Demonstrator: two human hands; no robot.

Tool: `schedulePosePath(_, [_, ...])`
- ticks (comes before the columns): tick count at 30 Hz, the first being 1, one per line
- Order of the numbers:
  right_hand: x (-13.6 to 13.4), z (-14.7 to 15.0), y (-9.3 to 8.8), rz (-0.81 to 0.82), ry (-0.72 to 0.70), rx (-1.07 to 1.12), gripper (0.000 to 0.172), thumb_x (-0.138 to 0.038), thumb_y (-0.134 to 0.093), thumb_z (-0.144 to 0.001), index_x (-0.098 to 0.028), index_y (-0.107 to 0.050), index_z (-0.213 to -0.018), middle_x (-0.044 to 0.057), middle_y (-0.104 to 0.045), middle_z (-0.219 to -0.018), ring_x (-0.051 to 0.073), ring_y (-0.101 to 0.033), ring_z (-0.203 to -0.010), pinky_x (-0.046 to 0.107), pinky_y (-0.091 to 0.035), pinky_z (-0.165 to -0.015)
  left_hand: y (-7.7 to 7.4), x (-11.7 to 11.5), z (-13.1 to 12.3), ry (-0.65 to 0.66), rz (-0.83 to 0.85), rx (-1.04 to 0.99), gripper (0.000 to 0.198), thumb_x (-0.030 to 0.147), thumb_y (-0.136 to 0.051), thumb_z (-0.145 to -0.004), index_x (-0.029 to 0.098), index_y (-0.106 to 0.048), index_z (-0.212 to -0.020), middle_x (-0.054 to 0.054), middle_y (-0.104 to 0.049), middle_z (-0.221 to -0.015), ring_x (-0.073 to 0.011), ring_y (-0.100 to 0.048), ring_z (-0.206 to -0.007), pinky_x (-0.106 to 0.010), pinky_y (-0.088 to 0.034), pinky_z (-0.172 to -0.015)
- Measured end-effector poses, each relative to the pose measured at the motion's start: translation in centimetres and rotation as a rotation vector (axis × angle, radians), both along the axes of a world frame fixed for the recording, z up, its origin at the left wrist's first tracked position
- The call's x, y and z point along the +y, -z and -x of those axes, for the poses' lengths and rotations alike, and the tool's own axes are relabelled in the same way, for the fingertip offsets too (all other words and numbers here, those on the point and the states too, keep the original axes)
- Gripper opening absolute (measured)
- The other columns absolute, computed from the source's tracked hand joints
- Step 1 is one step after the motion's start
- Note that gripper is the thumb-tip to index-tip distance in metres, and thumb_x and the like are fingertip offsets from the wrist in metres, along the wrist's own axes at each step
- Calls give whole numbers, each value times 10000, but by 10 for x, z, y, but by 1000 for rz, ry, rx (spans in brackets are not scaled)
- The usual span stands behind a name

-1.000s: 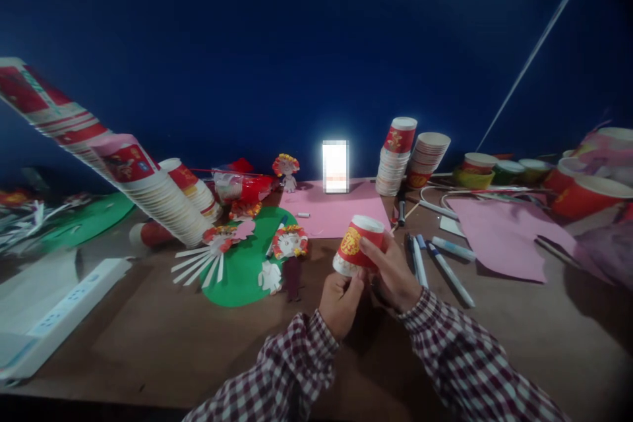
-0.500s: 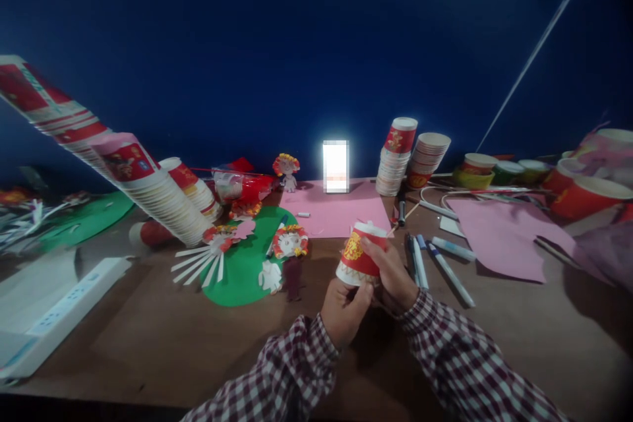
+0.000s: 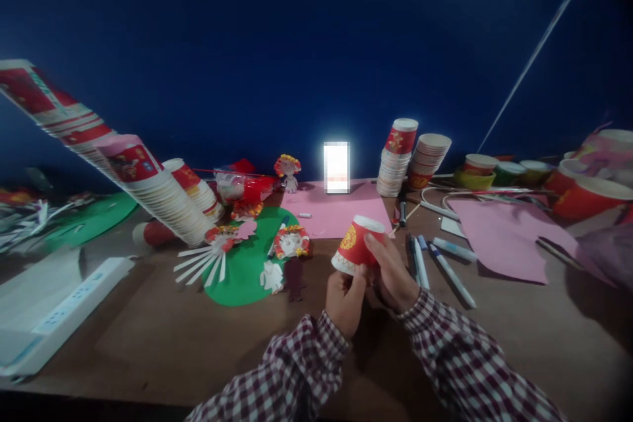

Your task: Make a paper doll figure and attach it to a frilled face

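Observation:
A red paper cup (image 3: 357,245) with a gold emblem and a white patterned band is held in the air, tilted to the right. My left hand (image 3: 345,300) grips its lower, banded end with thumb and fingers. Closed on its right side is my right hand (image 3: 393,270), thumb laid on the red wall. Pink paper (image 3: 341,214) lies on the table behind the cup. To the left, paper figures with red and yellow hair, one of them (image 3: 291,242) nearest my hands, lie around a green sheet (image 3: 237,287).
Stacked cups (image 3: 394,171) stand behind, and a long cup stack (image 3: 163,201) leans at left. Several markers (image 3: 452,275) lie right of my hands. A power strip (image 3: 74,310) is at the left, pink paper (image 3: 504,237) at the right, a glowing screen (image 3: 337,168) at the back.
The cup has risen slightly and turned, its emblem now further left and its white end tipped more to the right. My left hand has shifted with it; my right hand keeps its hold.

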State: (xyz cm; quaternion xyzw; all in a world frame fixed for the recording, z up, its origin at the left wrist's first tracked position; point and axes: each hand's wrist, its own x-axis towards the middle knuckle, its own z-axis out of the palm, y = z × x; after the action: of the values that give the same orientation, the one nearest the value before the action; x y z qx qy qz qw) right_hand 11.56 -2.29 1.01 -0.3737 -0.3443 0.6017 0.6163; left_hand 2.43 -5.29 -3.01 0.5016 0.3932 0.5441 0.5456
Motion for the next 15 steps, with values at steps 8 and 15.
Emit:
schedulePosePath(8, [3,0,5,19,36,-59,305,-435,-673,-743,-202,-629,-934,29,-678,-811,164,-603,-667,276,-472,-584,-8,-2,3,-29,-55,124,289,349,-538,-838,111,-623,-697,-18,-574,-651,-130,-511,-647,-228,-425,-650])
schedulePosePath(15, [-2,1,0,27,35,-74,281,-445,-641,-764,-218,-637,-930,48,-674,-847,205,-618,-725,337,-489,-642,-12,-7,1,58,-83,68,248,326,-519,-855,116,-650,-859,-65,-652,-842,-184,-584,-824,-297,-451,-831])
